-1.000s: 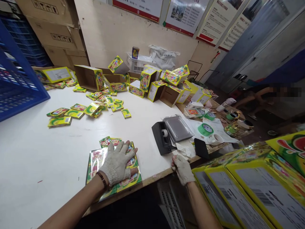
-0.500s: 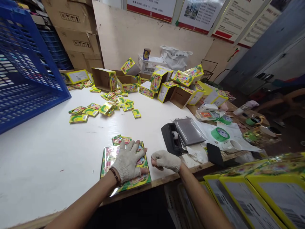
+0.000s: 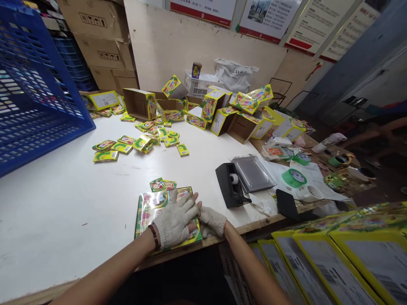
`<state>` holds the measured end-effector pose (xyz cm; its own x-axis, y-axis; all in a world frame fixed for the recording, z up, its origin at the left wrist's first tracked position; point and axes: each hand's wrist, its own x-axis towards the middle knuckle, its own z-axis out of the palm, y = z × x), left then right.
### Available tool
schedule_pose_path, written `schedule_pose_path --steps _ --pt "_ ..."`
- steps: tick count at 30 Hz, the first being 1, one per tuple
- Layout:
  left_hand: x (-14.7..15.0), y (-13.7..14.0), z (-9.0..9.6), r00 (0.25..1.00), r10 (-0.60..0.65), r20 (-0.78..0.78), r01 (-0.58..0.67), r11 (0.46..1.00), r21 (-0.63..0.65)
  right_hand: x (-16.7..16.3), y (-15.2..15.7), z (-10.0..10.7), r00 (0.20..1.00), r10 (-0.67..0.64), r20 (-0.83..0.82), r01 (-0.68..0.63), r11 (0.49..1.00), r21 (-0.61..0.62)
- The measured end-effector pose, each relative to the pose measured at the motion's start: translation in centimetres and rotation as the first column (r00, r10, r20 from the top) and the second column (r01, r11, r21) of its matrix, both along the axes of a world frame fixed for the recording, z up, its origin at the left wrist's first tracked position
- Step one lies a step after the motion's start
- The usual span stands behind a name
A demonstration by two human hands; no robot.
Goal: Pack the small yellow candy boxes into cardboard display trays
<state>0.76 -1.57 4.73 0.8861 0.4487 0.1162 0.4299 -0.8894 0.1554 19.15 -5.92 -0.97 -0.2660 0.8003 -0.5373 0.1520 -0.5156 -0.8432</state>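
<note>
A flat pack of small yellow-green boxes in shiny clear film (image 3: 148, 214) lies at the table's front edge. My left hand (image 3: 176, 218), in a white glove with bare fingertips, rests flat across its right half, fingers spread. My right hand (image 3: 212, 221), gloved alike, is curled against the pack's right side, its fingertips close to those of my left. What it grips, if anything, is hidden. Just behind the pack lie small loose boxes (image 3: 163, 184). A black tape dispenser (image 3: 229, 186) stands to the right, beside a stack of clear film sleeves (image 3: 253, 173).
Loose small yellow boxes (image 3: 140, 144) lie scattered farther back, before several larger open cartons (image 3: 243, 127). A blue plastic crate (image 3: 41, 84) stands at the left. Green tape rolls (image 3: 294, 178) lie on the right. More yellow cartons (image 3: 359, 254) fill the lower right.
My right hand has moved left from the bare table to the pack's right side. My left hand has shifted slightly right on the pack, its fingers closer together.
</note>
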Motion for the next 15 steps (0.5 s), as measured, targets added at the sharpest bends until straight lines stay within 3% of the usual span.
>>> schedule_pose_path --steps 3,6,8,10,12,15 --pt "-1.8 -1.1 0.7 0.989 -0.149 -0.022 0.148 0.988 -0.053 -1.1 -1.3 0.0 0.983 -0.125 0.132 0.124 0.992 0.019" --pt "-5.5 -2.2 0.7 0.978 -0.2 -0.052 0.197 0.979 -0.055 0.5 -2.1 1.8 0.923 -0.254 0.29 0.226 0.966 0.126" --pt "-8.4 -2.8 -0.1 0.98 -0.194 -0.052 0.195 0.981 0.007 3.4 -2.4 3.7 0.816 -0.427 0.389 0.324 0.896 0.305" --pt "-10.5 -3.0 -1.7 0.985 -0.174 -0.02 0.175 0.98 0.093 7.0 -2.5 5.5 0.611 -0.657 0.443 0.406 0.739 0.537" --pt "-11.2 -2.9 -3.4 0.987 -0.156 0.039 0.147 0.974 0.17 10.5 -2.4 6.5 0.471 -0.759 0.45 0.426 0.642 0.638" --pt "-9.4 -2.2 -5.0 0.984 -0.11 0.142 0.076 0.971 0.227 13.5 -1.9 6.3 0.476 -0.746 0.466 0.41 0.657 0.632"
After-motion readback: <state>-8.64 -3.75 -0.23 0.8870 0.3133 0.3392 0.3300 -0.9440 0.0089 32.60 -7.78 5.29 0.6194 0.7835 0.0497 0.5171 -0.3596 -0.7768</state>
